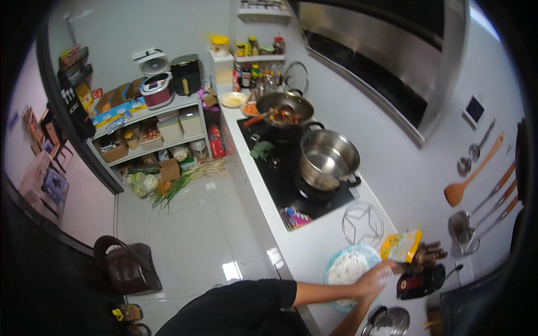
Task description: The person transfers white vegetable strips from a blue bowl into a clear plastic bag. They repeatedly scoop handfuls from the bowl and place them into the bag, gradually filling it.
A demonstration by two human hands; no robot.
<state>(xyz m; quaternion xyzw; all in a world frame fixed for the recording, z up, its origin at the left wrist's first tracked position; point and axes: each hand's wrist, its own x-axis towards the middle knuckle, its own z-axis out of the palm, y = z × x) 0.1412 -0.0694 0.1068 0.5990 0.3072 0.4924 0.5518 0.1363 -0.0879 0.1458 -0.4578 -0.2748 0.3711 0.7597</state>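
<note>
A pale blue basin (pixel 329 269) on the white counter holds white powder (pixel 348 268) that looks like flour. Over its right rim my left hand (pixel 374 280) and my right hand (pixel 366 297) come together, overlapping and blurred. White residue shows on the left hand's fingers. Whether either hand grips anything is hidden by the overlap. Just beyond the fingers lies a yellow plastic packet (pixel 401 246). A round steel steaming rack (pixel 362 224) rests beyond the basin. Nearer me stands a steel vessel (pixel 397 320) with a dark handle.
On the black cooktop (pixel 269 168) stand a large steel pot (pixel 330 157) and a wok (pixel 304 105) with food in it. A knife block (pixel 414 265) and a dark red appliance (pixel 420 282) are by the wall. Utensils hang there, including a wooden spatula (pixel 456 193).
</note>
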